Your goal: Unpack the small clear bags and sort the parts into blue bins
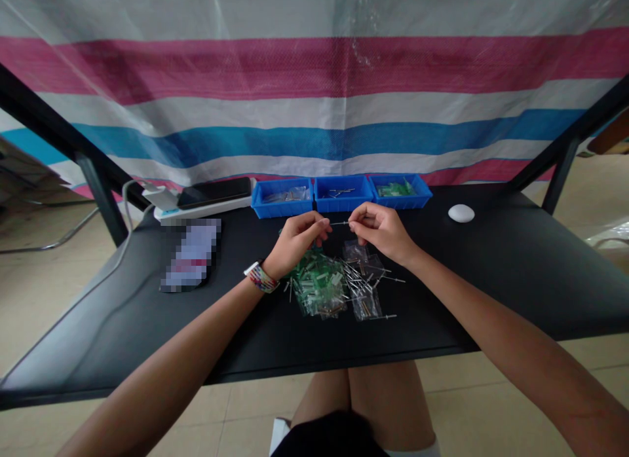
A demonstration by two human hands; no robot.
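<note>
Left hand [296, 242] and right hand [382, 233] pinch a thin, silvery, seemingly metal pin [340, 223].

12 o'clock: striped sheet [339, 71] in red, white, blue and grey. 3 o'clock: white rounded object [461, 213]. Near 9: flat item [191, 254], pixelated, possibly a phone. Beyond it, white power strip [196, 211], plug [160, 196], dark flat device [215, 192]. White cable [124, 196] trails toward 8.
</note>
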